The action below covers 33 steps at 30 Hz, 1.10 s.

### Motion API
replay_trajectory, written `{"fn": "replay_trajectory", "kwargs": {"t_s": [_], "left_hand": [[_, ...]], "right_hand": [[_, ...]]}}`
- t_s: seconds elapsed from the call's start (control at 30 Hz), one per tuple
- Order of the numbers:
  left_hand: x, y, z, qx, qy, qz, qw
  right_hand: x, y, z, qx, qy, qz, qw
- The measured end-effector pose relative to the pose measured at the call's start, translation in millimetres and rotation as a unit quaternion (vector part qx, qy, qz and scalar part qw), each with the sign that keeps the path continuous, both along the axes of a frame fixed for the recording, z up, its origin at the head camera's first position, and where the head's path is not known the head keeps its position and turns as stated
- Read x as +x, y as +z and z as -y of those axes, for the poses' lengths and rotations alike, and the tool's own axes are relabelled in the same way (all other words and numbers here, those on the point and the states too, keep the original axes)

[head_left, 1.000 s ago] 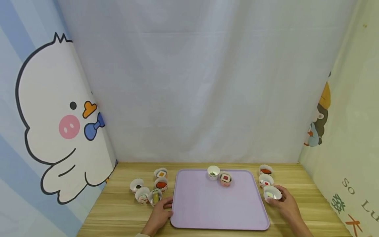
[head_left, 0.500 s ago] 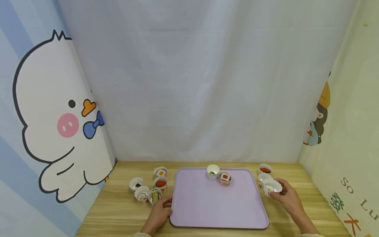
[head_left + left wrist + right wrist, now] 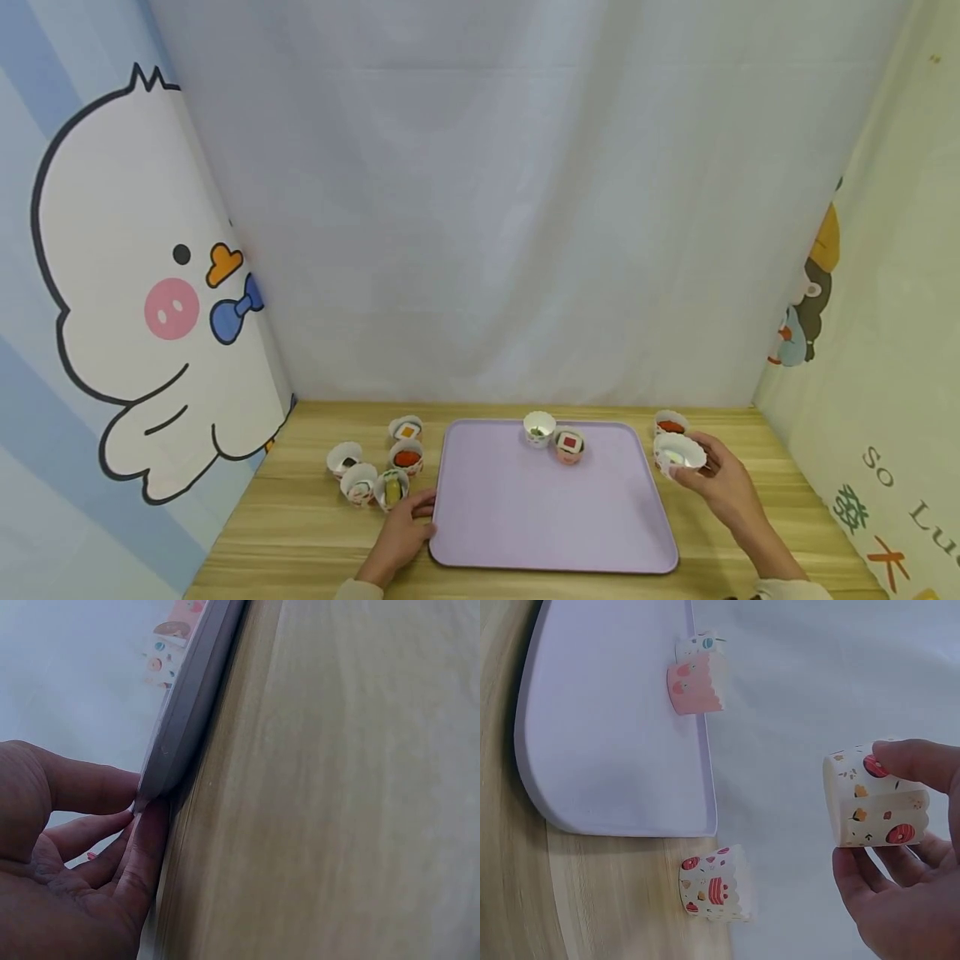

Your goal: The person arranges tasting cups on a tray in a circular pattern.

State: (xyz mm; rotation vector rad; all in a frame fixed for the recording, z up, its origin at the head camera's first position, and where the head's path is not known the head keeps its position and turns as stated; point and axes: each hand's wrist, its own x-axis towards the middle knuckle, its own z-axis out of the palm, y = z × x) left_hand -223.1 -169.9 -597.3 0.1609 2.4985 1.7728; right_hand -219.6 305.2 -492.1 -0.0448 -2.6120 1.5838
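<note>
My right grip (image 3: 720,479) is curled round a cup (image 3: 870,799), thumb on one side and fingers on the other, closed only as far as the cup's width lets it. The cup is off the surface (image 3: 285,533), roughly upright, printed with flowers and red rounds, with something pale inside; it is just past the right edge of the tray (image 3: 551,517). Close behind it, a red-filled cup (image 3: 670,422) stands on the surface. My left grip (image 3: 401,533) is at the tray's left edge, thumb and fingertips pinching the rim with hardly a gap between them. The tray lies flat, a white cup (image 3: 538,429) with a bit of green inside and a pink cup (image 3: 570,446) side by side at its far edge. Left of the tray stand five more cups: a yellow one (image 3: 392,490) just beside my left fingers, a pale one (image 3: 359,484), a dark one (image 3: 344,460), a red one (image 3: 406,457) and an orange one (image 3: 406,430). A pale curtain (image 3: 480,208) hangs behind the surface.
</note>
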Motion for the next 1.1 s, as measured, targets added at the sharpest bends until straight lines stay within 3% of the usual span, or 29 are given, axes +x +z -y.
{"fn": "replay_trajectory", "kwargs": {"t_s": [0.53,0.73,1.1], "left_hand": [[0.2,0.2,0.7,-0.002,0.002,0.006,1.0000],[0.9,1.0,0.4,-0.003,0.002,0.005,1.0000],[-0.6,0.2,-0.4,-0.007,0.000,0.012,0.9999]], "right_hand": [[-15.7,-13.0,28,-0.050,0.013,-0.029,0.9982],[-20.4,-18.9,41,-0.055,0.007,0.012,0.9984],[-30.8,-31.9,67,-0.072,-0.009,0.027,0.9970]]}}
